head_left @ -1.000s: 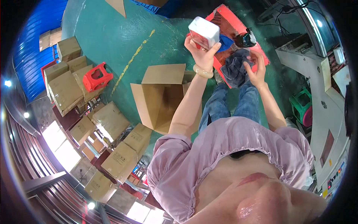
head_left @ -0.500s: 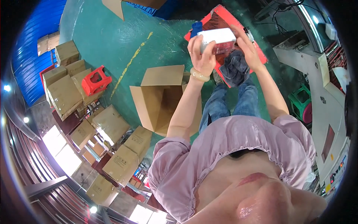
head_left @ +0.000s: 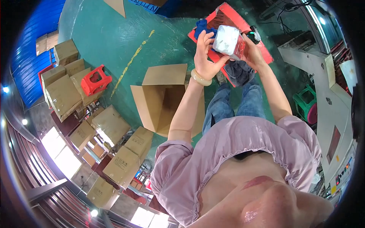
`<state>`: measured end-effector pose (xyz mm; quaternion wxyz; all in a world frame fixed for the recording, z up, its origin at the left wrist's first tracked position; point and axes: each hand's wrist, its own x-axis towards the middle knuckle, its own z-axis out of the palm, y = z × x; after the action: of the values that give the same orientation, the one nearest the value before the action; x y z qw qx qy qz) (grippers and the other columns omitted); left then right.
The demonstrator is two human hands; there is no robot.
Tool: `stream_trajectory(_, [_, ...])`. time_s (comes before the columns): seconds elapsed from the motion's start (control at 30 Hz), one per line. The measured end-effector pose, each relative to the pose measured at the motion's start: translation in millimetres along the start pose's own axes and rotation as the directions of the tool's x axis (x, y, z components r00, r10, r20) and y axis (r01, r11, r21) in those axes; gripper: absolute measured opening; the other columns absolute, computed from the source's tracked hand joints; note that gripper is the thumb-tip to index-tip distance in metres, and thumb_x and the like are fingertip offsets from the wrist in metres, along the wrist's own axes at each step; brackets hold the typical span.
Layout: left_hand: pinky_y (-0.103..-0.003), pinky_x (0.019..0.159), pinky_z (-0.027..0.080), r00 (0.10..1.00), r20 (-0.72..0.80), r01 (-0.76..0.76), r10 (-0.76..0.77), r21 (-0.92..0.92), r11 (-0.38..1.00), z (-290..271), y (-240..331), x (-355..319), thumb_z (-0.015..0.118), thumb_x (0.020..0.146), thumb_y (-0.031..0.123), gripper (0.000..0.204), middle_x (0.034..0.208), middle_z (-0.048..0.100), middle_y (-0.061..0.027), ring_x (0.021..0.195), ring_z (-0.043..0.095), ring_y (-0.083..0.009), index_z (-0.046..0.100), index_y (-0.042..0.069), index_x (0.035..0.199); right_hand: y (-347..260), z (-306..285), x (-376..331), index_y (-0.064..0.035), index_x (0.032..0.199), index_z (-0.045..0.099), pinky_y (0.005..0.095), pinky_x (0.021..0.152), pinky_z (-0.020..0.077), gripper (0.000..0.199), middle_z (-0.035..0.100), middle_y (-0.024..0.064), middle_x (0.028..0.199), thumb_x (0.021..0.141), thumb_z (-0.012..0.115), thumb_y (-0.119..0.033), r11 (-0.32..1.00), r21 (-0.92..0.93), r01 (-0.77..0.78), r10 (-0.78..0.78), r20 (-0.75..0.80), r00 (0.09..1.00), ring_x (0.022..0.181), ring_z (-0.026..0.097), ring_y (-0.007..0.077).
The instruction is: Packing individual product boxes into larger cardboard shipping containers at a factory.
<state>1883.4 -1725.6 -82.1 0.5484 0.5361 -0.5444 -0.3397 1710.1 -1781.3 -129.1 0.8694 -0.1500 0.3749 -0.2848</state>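
Note:
My right hand [head_left: 253,53] grips a small rectangular tin [head_left: 227,39] by its red printed side. The tin's silvery-white end, with dark marks on it, faces up toward me. At the tin's left, my left hand [head_left: 205,55] has its fingers spread and apart from it, while its thumb touches the lower edge. A pale bangle circles that wrist. Just below the tin, a dark grey cloth [head_left: 239,73] is bunched at the near edge of a red stool-like stand [head_left: 225,12]. A blue cloth [head_left: 202,28] lies on the stand's left side.
An open cardboard carton [head_left: 146,108] stands on the green floor by my left forearm. Farther left are stacked cartons [head_left: 64,97] with a red plastic stool [head_left: 96,80] on them. A grey machine [head_left: 323,72] and a green stool [head_left: 305,102] stand at the right. A dark-and-green object [head_left: 254,35] lies on the red stand.
The tin has turned, so its silvery end now faces me more. My left fingers have come off it and spread, and my right hand has closed around its side.

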Motion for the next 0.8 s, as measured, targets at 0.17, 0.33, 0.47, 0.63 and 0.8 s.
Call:
stream_trajectory(0.17, [-0.034, 0.087, 0.046, 0.963, 0.217, 0.151, -0.157, 0.046, 0.988, -5.7, -7.0, 0.2, 0.081, 0.061, 0.007, 0.083, 0.115, 0.054, -0.0147, 0.106, 0.053, -0.0246, 0.034, -0.002, 0.13, 13.9, 0.0, 1.6, -0.0038, 0.127, 0.041, 0.0361, 0.066, 0.0572, 0.054, 0.059, 0.0126, 0.111, 0.096, 0.027, -0.046, 0.995, 0.081, -0.051, 0.034, 0.205, 0.978, 0.09, 0.064, 0.0235])
stream_trajectory(0.33, [-0.032, 0.086, 0.047, 0.874, 0.293, 0.467, -0.389, -0.281, 0.838, 0.1, -5.7, -11.3, 0.079, 0.065, 0.011, 0.077, 0.115, 0.055, -0.0124, 0.102, 0.056, -0.0225, 0.036, -0.004, 0.127, 15.2, 14.7, -11.8, -0.0038, 0.124, 0.044, 0.0354, 0.064, 0.0572, 0.055, 0.06, 0.0118, 0.109, 0.095, 0.025, -0.047, 0.987, 0.1, -0.127, 0.1, 0.235, 0.967, 0.089, 0.064, 0.0235])
stream_trajectory(0.47, [-0.032, 0.085, 0.048, 0.908, 0.185, 0.42, -0.377, -0.365, 0.831, 3.1, 2.2, -13.5, 0.074, 0.074, 0.018, 0.064, 0.114, 0.055, -0.01, 0.099, 0.058, -0.0208, 0.041, -0.004, 0.124, 22.8, 17.5, -13.0, -0.0042, 0.122, 0.046, 0.035, 0.065, 0.0562, 0.055, 0.061, 0.0097, 0.106, 0.094, 0.03, -0.049, 0.991, 0.04, -0.124, 0.119, 0.105, 0.987, 0.09, 0.063, 0.0212])
stream_trajectory(0.63, [-0.036, 0.081, 0.05, 0.744, 0.225, 0.568, -0.63, -0.71, 0.417, -10.4, 14.3, -6.8, 0.055, 0.083, 0.045, 0.06, 0.106, 0.06, -0.0132, 0.092, 0.061, -0.0255, 0.047, -0.002, 0.12, 23.6, 4.0, -23.8, -0.0049, 0.116, 0.05, 0.0305, 0.071, 0.0507, 0.052, 0.061, 0.0061, 0.098, 0.093, 0.037, -0.049, 0.993, -0.105, -0.063, 0.055, -0.073, 0.996, 0.088, 0.06, 0.0162])
stream_trajectory(0.8, [-0.04, 0.078, 0.05, 0.692, 0.449, 0.511, -0.564, -0.858, -0.056, -26.4, 16.9, 0.0, 0.036, 0.082, 0.065, 0.076, 0.1, 0.062, -0.0164, 0.084, 0.063, -0.0297, 0.05, 0.0, 0.119, 27.6, -14.2, -45.4, -0.0056, 0.11, 0.053, 0.0273, 0.072, 0.0466, 0.045, 0.061, 0.0041, 0.094, 0.093, 0.04, -0.045, 0.989, -0.138, -0.059, 0.041, -0.129, 0.991, 0.081, 0.058, 0.0126])
